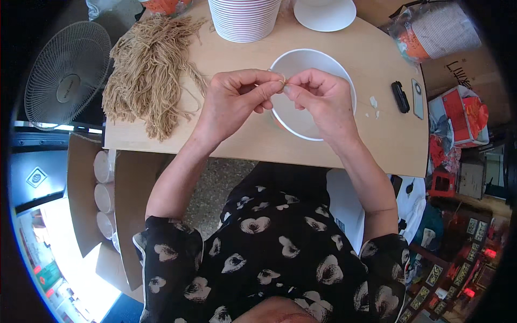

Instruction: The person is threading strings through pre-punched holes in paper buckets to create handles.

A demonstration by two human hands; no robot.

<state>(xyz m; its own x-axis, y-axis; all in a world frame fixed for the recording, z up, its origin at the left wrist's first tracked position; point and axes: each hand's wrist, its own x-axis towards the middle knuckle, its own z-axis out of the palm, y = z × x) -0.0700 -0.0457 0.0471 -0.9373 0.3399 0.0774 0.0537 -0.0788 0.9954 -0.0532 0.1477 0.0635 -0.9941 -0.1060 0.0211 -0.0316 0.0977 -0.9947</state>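
Observation:
My left hand (232, 99) and my right hand (322, 100) meet fingertip to fingertip above the table. Both pinch a thin tan strand (283, 79), which seems to form a small loop between them; most of it is hidden by the fingers. Beneath them, mainly under the right hand, stands a round white paper tub (340, 67) with its mouth upward. Left of the hands lies a big loose bundle of tan yarn (148, 70), with a twisted length trailing toward my left wrist.
A tall stack of white tubs (245, 19) and a white round lid (326, 13) are at the far side. Bagged tubs (439, 35) stand far right, near a black object (400, 97) and a phone (417, 98). A fan (67, 81) and an open carton (126, 210) flank the left.

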